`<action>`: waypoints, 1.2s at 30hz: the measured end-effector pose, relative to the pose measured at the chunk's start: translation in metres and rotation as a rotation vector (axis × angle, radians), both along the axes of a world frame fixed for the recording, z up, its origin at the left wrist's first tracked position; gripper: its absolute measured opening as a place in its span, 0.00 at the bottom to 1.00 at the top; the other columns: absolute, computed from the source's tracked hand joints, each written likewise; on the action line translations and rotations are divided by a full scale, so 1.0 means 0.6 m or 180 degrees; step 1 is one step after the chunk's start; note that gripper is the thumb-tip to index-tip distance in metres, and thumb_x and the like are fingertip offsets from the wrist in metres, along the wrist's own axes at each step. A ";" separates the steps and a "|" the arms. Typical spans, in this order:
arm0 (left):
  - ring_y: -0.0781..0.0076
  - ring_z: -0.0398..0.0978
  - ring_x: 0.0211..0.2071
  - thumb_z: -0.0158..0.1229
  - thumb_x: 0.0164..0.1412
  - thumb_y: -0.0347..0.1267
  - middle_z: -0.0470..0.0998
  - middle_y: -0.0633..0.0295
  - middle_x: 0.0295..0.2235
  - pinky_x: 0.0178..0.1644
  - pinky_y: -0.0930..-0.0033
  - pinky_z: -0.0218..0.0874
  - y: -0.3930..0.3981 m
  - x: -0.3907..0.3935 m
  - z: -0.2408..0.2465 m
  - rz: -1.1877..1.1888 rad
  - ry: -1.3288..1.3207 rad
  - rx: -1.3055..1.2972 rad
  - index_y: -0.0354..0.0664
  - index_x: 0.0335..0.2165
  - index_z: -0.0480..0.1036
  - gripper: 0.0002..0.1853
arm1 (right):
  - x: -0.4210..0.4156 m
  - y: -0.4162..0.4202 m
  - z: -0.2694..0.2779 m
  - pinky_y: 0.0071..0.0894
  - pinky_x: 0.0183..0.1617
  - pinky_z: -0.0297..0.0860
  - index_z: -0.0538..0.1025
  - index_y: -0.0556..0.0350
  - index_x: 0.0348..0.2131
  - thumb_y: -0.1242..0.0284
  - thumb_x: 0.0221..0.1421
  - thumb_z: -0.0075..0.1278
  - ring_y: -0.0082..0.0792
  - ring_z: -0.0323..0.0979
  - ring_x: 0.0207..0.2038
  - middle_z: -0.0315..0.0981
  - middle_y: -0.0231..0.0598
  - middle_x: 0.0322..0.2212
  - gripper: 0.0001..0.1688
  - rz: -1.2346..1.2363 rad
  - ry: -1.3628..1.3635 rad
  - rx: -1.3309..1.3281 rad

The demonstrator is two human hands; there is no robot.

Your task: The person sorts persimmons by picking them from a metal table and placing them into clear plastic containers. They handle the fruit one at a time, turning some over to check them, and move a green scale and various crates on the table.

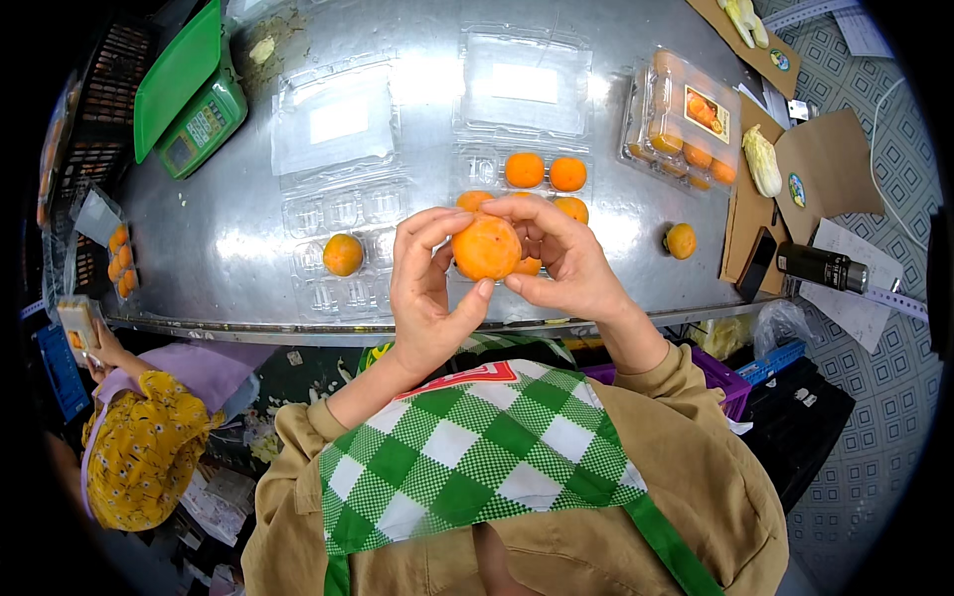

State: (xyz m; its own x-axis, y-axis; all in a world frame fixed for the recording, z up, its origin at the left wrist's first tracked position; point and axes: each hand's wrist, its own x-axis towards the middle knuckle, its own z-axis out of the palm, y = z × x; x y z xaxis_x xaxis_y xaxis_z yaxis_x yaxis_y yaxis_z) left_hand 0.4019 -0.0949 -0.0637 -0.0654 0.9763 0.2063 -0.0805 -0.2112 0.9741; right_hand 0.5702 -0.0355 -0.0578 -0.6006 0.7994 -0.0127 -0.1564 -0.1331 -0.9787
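Observation:
My left hand and my right hand hold one orange persimmon between their fingertips. Beneath and behind them, an open clear plastic clamshell box has several persimmons in its molded cups, some partly hidden by my hands. To its left lies another open clamshell box with a single persimmon in its tray. A loose persimmon rests on the metal table at the right. Farther back on that side sits a closed, labeled clamshell box full of persimmons.
A green weighing scale stands at the back left of the metal table. Cardboard, a phone and a dark bottle are at the right. At the left, a co-worker in a yellow top holds a package.

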 end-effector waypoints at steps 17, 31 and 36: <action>0.66 0.64 0.53 0.54 0.57 0.28 0.66 0.56 0.50 0.55 0.63 0.58 0.041 -0.017 -0.077 0.0103 0.0789 -0.1072 0.36 0.51 0.63 0.22 | 0.148 0.006 -0.080 0.22 0.39 0.68 0.69 0.55 0.46 0.72 0.42 0.63 0.20 0.69 0.33 0.72 0.31 0.33 0.30 -0.1275 -0.1545 -0.0192; 0.66 0.73 0.41 0.60 0.50 0.26 0.73 0.58 0.39 0.43 0.68 0.66 0.160 0.018 -0.101 -0.0411 0.1876 -0.0713 0.38 0.42 0.72 0.17 | 0.224 -0.001 -0.133 0.20 0.34 0.67 0.70 0.57 0.45 0.72 0.39 0.64 0.21 0.69 0.31 0.73 0.32 0.32 0.31 -0.1900 -0.2002 0.0333; 0.69 0.73 0.41 0.61 0.51 0.26 0.73 0.58 0.37 0.43 0.70 0.67 0.132 0.055 -0.088 -0.0970 0.0721 -0.1267 0.38 0.45 0.71 0.20 | 0.160 0.019 -0.103 0.22 0.37 0.68 0.70 0.57 0.45 0.72 0.38 0.65 0.22 0.72 0.36 0.74 0.33 0.34 0.32 -0.1393 -0.1635 0.0583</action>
